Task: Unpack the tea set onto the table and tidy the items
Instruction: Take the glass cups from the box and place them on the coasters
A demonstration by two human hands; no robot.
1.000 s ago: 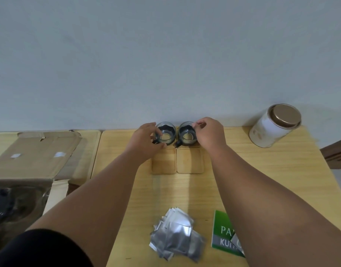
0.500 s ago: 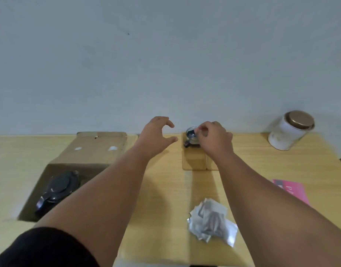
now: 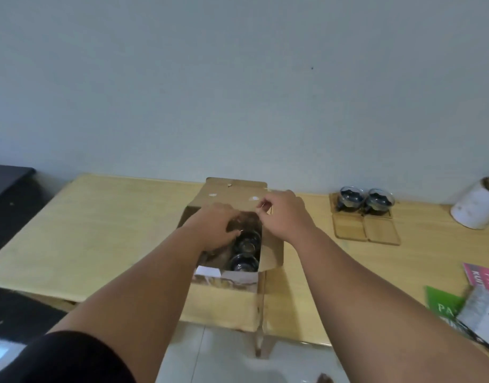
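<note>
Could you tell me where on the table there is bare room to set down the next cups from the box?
The two near wooden coasters are free, in front of the two glass cups. Bare tabletop also stretches left of the cardboard box, and between the box and the coasters. It is crowded at the right edge: white tin, pink and green leaflets.

A plain pale blue-grey wall [image 3: 238,78] rises behind the light wooden surface [image 3: 99,230]. Dark furniture [image 3: 8,181] stands off its left edge, and glossy white floor tiles [image 3: 215,355] lie below its near edge.
</note>
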